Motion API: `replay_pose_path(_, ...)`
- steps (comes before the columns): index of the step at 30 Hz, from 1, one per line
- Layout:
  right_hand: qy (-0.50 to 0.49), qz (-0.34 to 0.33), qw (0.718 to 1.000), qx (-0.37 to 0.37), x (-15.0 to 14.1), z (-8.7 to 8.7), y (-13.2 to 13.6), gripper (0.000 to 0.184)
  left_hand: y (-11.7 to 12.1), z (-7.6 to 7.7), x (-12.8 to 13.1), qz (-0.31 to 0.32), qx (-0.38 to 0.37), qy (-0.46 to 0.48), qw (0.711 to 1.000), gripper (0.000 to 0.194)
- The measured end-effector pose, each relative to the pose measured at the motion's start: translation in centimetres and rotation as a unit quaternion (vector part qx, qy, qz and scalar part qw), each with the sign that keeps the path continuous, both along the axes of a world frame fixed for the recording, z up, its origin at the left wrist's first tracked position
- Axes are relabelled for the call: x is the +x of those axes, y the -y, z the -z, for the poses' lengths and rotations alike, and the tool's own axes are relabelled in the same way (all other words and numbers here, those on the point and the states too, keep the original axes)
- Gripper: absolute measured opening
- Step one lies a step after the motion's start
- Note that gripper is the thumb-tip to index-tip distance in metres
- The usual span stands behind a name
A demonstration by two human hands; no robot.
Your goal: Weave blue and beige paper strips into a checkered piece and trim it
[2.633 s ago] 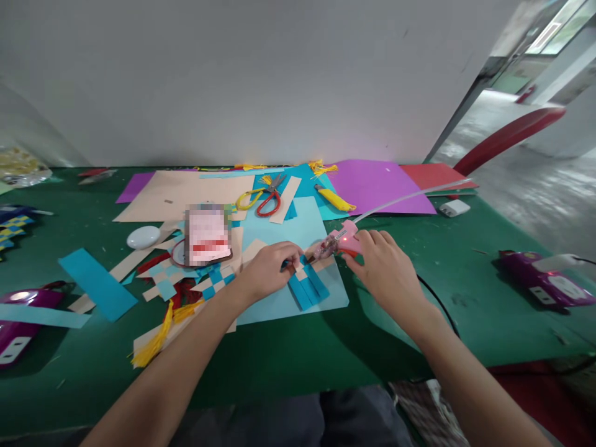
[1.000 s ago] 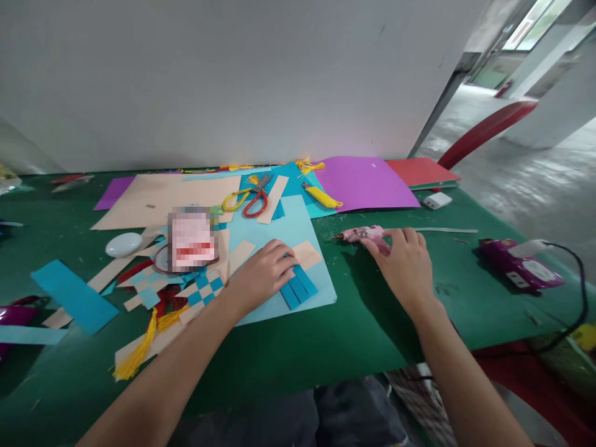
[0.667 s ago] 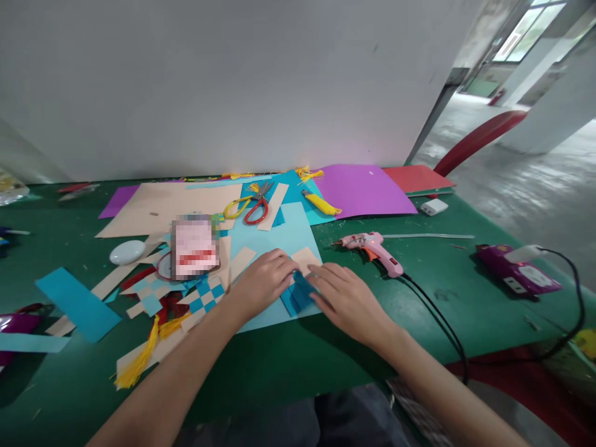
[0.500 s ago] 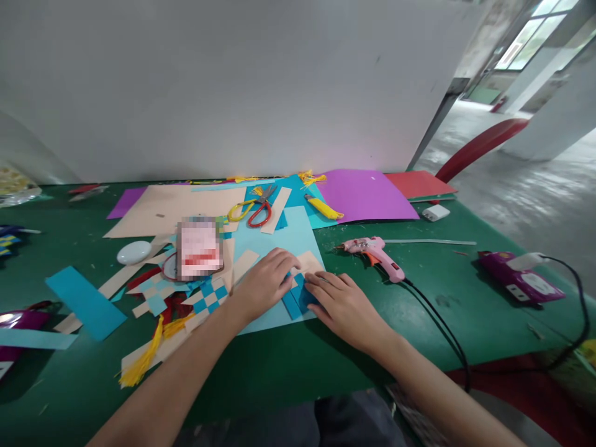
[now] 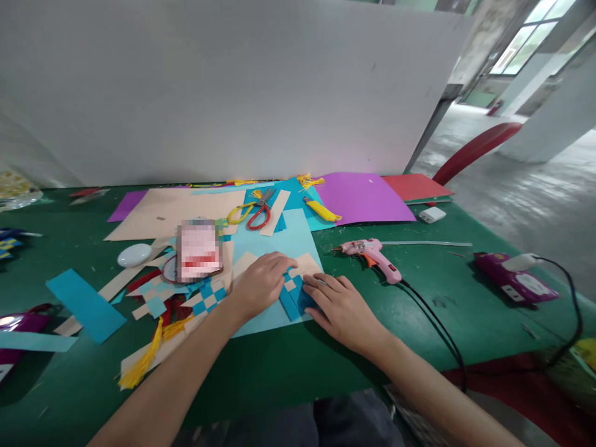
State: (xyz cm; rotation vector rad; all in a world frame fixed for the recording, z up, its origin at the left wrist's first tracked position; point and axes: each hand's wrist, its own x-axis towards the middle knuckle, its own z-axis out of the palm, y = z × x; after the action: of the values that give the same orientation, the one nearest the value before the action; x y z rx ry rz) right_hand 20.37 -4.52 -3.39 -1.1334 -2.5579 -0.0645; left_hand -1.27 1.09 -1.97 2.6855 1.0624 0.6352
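1. The left hand (image 5: 265, 282) has bent fingers on the left side of the woven paper (image 5: 292, 297); whether they pinch it cannot be told.
2. The right hand (image 5: 342, 304) rests its fingertips on the weave's right side, thumb apart from the fingers.
3. The woven paper lies between the two hands, blue strips toward the person, on a light blue sheet (image 5: 298, 230).
4. The sheet's near edge runs just on the person's side of the hands; beyond it, green tabletop (image 5: 274, 366) stretches to the table's front edge, under the forearms.
5. Right of the right hand, a band of tabletop separates it from the glue gun (image 5: 372, 251); farther right sits a purple socket block (image 5: 514, 278), near the table's right edge.
6. Left of the left hand, paper scraps (image 5: 156, 292) crowd the surface.
7. Beyond both hands are scissors (image 5: 266, 197) and a yellow cutter (image 5: 321, 210), then the back edge against a pale wall (image 5: 209, 93).
8. Far right, past the table, are a red chair (image 5: 479, 149) and grey floor (image 5: 540, 177).
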Motion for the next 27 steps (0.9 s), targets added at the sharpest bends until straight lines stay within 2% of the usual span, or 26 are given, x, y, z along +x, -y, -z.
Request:
replay_pose_path(5,-0.001,0.002,1.0,-0.002,-0.01,0.1,0.02,0.036,0.12,0.05,0.27,0.026,0.011,-0.03,0.999,0.042)
replay_pose_path(11,-0.001,0.001,1.0,-0.005,0.0,0.12,0.07,0.036,0.01,0.3,0.12,0.026,0.008,-0.029,0.999,0.041)
replay_pose_path(16,-0.002,0.005,1.0,0.001,-0.02,0.13,0.1,0.036,0.2,-0.08,0.31,-0.017,0.094,0.064,0.993,0.046)
replay_pose_path(20,0.0,0.003,1.0,0.0,0.0,0.25,0.09,0.035,0.15,0.21,0.4,0.028,0.048,0.003,0.998,0.042)
replay_pose_path(24,0.0,0.007,1.0,-0.004,-0.01,0.33,0.07,0.036,0.18,0.49,0.45,0.01,0.053,0.022,0.998,0.042)
replay_pose_path(27,0.001,0.003,1.0,-0.003,-0.01,0.36,0.09,0.036,0.32,0.56,0.59,0.03,0.022,-0.001,0.999,0.039)
